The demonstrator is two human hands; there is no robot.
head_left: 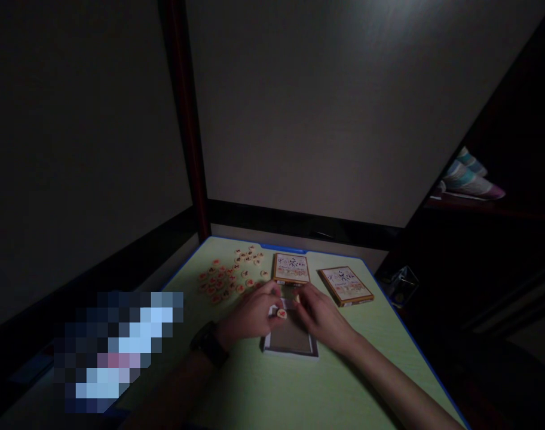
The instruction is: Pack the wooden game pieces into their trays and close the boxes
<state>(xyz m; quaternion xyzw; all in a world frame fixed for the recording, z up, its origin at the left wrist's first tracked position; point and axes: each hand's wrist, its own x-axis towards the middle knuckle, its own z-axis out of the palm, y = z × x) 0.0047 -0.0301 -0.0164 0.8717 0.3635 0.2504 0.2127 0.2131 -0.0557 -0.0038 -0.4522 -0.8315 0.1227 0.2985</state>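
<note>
Over a shallow open box [291,335] with a brown inside and pale rim, my left hand [250,313] has its fingers closed around a round Chinese chess piece [281,313] with a red character. Across from it, my right hand [321,313] pinches another pale Chinese chess piece [297,297] between thumb and fingers. The marking on that one is too dark to read. Both hands cover parts of the box's far end. To the left of my hands, several loose Chinese chess pieces [225,278] lie scattered on the table.
A printed box [291,267] lies just beyond my hands, and a second printed box [345,285] lies to the right. The green table [362,382] has a blue edge and meets a wall [299,119] at the back. Striped cloth items [467,179] rest on a dark shelf.
</note>
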